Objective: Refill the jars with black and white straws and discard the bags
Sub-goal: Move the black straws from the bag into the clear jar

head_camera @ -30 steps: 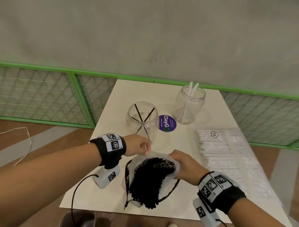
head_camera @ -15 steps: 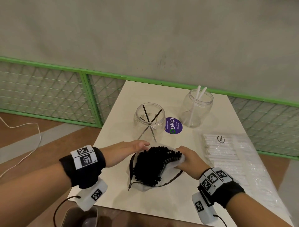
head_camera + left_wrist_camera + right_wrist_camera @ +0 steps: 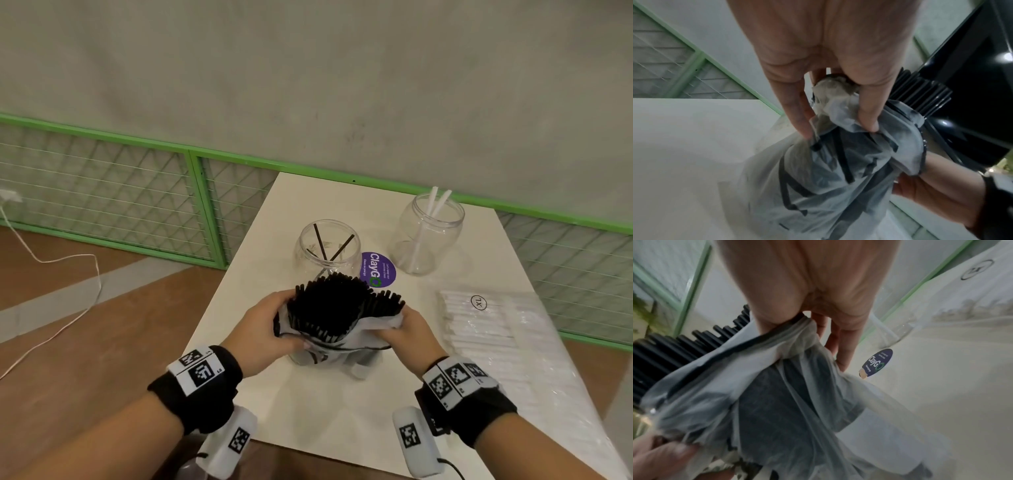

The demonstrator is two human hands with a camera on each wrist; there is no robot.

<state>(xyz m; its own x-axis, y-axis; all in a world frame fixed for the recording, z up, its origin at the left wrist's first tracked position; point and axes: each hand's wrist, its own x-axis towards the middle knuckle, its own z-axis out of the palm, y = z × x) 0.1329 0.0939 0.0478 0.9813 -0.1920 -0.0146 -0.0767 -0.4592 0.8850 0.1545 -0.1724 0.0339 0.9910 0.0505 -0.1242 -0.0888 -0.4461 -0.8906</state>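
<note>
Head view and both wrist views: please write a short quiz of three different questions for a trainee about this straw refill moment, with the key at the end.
1. True or false: the left hand and the right hand both grip the bag of black straws.
2. Which jar holds white straws? A. the far right jar B. the jar just behind the bag
3. Fill in: the purple sticker lies between the two ____.

Key: 1 true; 2 A; 3 jars.
</note>
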